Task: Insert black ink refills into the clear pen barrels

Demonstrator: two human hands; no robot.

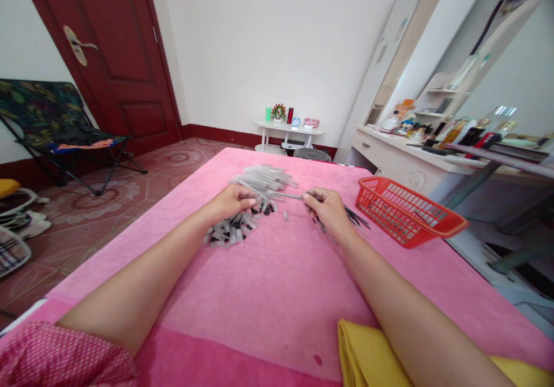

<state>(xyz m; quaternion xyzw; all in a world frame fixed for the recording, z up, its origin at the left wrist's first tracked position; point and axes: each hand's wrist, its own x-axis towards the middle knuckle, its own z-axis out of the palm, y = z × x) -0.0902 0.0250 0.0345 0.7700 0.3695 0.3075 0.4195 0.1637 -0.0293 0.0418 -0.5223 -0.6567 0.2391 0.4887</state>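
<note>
My right hand (324,205) pinches one end of a thin grey pen-like stick (288,195), which points left across the pink cloth. My left hand (234,200) is closed in a pinch just left of the stick's far end; whatever its fingertips hold is too small to make out. Behind both hands lies a heap of translucent pen-barrel-like tubes (264,176). Below my left hand is a pile of short clear and black cap-like pieces (231,230), with a single clear piece (285,216) apart from it. Dark thin rods (357,218) lie beside my right hand, partly hidden by it.
A red plastic basket (407,211) stands on the pink cloth (251,295) at the right. Folded yellow fabric (367,352) lies under my right forearm. Beyond are a white side table (288,127), a cluttered dresser (389,150) and a folding chair (64,127).
</note>
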